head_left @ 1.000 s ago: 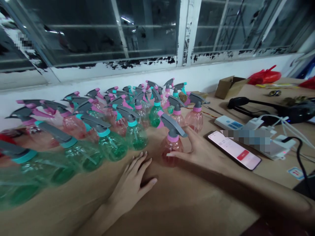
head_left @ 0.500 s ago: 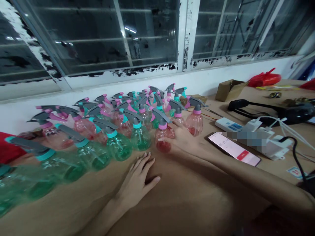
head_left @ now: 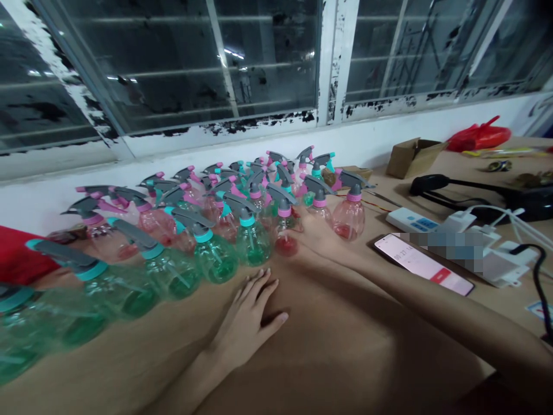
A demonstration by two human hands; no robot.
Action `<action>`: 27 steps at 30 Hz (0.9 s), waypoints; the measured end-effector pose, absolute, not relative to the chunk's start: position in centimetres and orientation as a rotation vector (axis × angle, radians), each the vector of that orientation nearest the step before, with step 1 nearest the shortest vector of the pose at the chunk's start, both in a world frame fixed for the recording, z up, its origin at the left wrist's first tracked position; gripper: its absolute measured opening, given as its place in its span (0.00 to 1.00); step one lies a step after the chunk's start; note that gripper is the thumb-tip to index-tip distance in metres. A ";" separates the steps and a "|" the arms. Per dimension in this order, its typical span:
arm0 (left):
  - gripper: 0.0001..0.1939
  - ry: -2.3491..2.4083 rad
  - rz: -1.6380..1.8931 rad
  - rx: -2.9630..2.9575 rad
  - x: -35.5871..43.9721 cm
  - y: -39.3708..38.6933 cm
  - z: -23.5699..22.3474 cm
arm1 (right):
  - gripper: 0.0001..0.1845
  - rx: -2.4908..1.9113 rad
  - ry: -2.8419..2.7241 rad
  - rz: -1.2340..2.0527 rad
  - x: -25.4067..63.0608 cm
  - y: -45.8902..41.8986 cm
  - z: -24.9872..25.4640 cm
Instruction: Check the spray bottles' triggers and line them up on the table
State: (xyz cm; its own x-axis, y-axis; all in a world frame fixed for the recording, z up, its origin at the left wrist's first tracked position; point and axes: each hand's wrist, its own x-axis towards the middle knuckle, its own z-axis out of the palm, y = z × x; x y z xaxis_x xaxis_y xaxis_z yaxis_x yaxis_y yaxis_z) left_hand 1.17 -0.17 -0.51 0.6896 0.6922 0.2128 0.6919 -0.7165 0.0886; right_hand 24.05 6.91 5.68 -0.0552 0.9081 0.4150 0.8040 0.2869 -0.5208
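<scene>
My right hand (head_left: 316, 237) reaches far forward and grips a pink spray bottle (head_left: 286, 242) with a grey trigger, holding it upright against a crowd of pink and green spray bottles (head_left: 216, 230) below the window wall. Its fingers are partly hidden behind the bottle. My left hand (head_left: 253, 317) lies flat and open on the brown table (head_left: 345, 346), fingers together, just in front of a green bottle (head_left: 254, 242). It holds nothing.
A phone (head_left: 425, 265) with a lit screen lies right of my right arm. Beyond it are a white remote (head_left: 408, 219), white boxes and a black cable (head_left: 538, 282). A cardboard box (head_left: 412, 155) and red bag (head_left: 477, 137) sit far right. Red cloth (head_left: 17, 259) shows at left.
My right hand has pushed the pink bottle away from me, from the open table into the group of bottles. The left hand has stayed flat in place.
</scene>
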 end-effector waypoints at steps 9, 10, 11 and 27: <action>0.28 1.178 0.371 2.886 1.2 0.0 -0.6 | 0.31 -1.433 -1.828 0.270 24.0 6.4 5.7; 0.28 1.179 0.365 2.890 1.2 0.0 -0.6 | 0.31 -1.421 -1.811 0.279 24.1 6.1 5.8; 0.28 1.182 0.361 2.892 1.3 0.0 -0.6 | 0.32 -1.407 -1.794 0.286 24.3 5.6 5.9; 0.25 1.216 0.434 2.920 1.2 -0.2 -0.5 | 0.18 -1.530 -1.607 0.082 32.0 4.0 6.0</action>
